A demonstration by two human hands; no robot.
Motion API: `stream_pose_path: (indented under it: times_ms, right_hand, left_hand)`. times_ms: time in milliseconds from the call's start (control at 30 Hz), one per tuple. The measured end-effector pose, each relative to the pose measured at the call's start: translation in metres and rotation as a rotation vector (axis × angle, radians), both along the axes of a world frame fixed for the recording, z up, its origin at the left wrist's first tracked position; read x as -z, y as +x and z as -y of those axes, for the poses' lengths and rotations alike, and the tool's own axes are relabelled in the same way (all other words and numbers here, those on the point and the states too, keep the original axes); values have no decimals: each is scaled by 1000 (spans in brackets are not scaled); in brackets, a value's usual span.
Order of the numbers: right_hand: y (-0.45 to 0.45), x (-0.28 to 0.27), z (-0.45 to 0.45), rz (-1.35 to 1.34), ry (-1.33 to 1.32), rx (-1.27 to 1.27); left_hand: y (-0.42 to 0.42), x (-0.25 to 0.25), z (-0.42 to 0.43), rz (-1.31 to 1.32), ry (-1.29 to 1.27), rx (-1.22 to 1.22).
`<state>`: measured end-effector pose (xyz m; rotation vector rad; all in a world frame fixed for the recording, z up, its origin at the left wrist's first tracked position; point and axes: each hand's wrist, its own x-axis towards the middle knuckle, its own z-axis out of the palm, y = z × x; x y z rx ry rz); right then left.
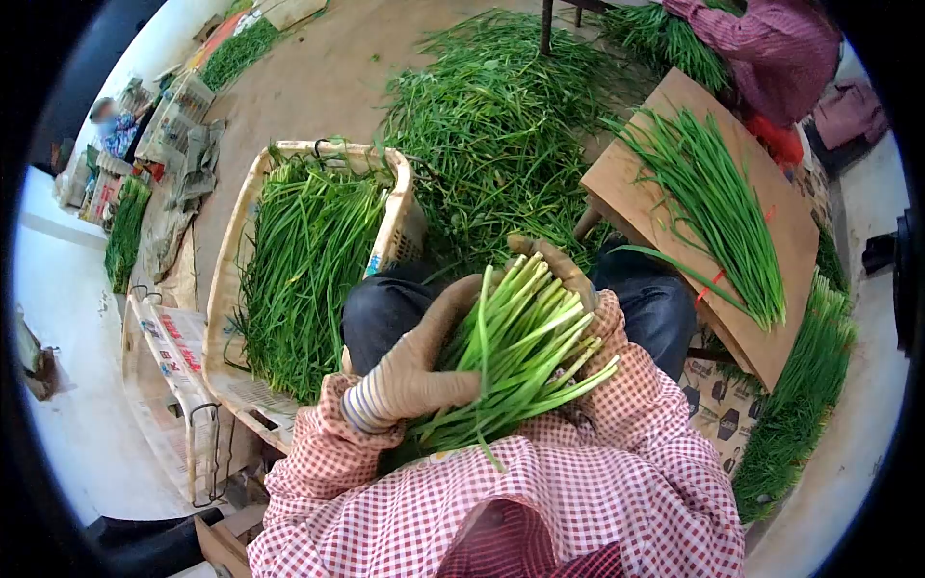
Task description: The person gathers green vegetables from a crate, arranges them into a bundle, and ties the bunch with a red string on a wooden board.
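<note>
A bunch of garlic chives [520,347] lies across my lap, its pale cut ends pointing up and to the right. My left hand [424,361], in a tan work glove, is closed around the left side of the bunch with its thumb over the stems. Behind the pale ends, my right hand [559,268], gloved as well, curls around the far side; the stems hide most of its palm. The leafy ends run down toward my checked sleeve and are partly covered by it.
A plastic crate [400,197] full of chives stands left of my knees. Ahead lies a big heap of loose greens [491,125]. On the right, a board [617,183] carries chives with red ties. Another person's sleeve [780,48] shows at the upper right; more chives [795,405] lie below.
</note>
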<state>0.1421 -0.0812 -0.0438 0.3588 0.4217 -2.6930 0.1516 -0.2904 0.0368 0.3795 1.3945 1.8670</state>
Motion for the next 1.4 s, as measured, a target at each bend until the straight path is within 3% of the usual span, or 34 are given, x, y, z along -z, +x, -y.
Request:
stream_pose_path:
  times_ms: [100, 167, 300, 333, 367, 433, 467, 500, 567, 633, 700, 767, 867, 967, 1033, 1067, 1100, 1167, 1200, 1267, 1367, 1400]
  right_hand:
    - [5, -9, -6, 17, 209, -31]
    - [7, -5, -7, 57, 307, -33]
    - [-4, 7, -6, 80, 310, -114]
    - [-7, 4, -3, 68, 295, -116]
    - [-9, -3, 4, 5, 552, -130]
    - [-21, -6, 16, 160, 536, -78]
    - [-23, -6, 22, 159, 518, -32]
    - [-28, 6, 21, 101, 682, -18]
    - [-19, 0, 28, 90, 453, 71]
    - [-16, -7, 31, 141, 287, 18]
    - [-5, -13, 22, 20, 61, 22]
    - [13, -22, 22, -106, -170, 51]
    - [24, -26, 20, -186, -180, 117]
    - [30, -37, 23, -280, -58, 209]
    - [29, -38, 28, -225, 378, 261]
    - [30, -33, 29, -240, 555, 295]
    - [30, -15, 30, -374, 641, 353]
    - [19, -4, 30, -317, 368, 376]
    - [18, -1, 27, -317, 367, 376]
    - [17, -16, 25, -279, 681, 236]
    - [17, -18, 24, -278, 731, 238]
    - [12, -4, 26, -358, 779, 330]
  left_hand:
    - [10, -3, -7, -169, -64, 51]
    - [16, -8, -8, 21, -88, -137]
    - [17, -8, -11, 219, 142, -255]
    - [16, -6, -17, -110, -103, -208]
    - [26, -18, -20, -323, -221, -157]
    - [29, -17, -32, -896, -534, -69]
    - [29, -14, -41, -980, -568, -128]
    - [29, -19, -44, -889, -717, -80]
    - [23, 23, -36, -702, -605, -206]
    - [19, 22, -29, -435, -326, -301]
    - [6, 29, -12, -262, -331, -297]
    - [-1, 31, -6, -260, -380, -265]
    - [-5, 38, -6, -156, -261, -209]
    - [-8, 49, -12, -177, -250, -232]
    - [-3, 48, -20, -197, -295, -226]
    - [-2, 47, -25, -333, -432, -199]
    - [2, 41, -27, -320, -449, -148]
    - [-2, 44, -25, -346, -414, -90]
    - [-5, 41, -21, -345, -414, -89]
    - [-14, 27, -12, -160, -259, 86]
    - [-29, 21, -8, -65, -203, 95]
    - [-32, 23, -13, -252, -345, 23]
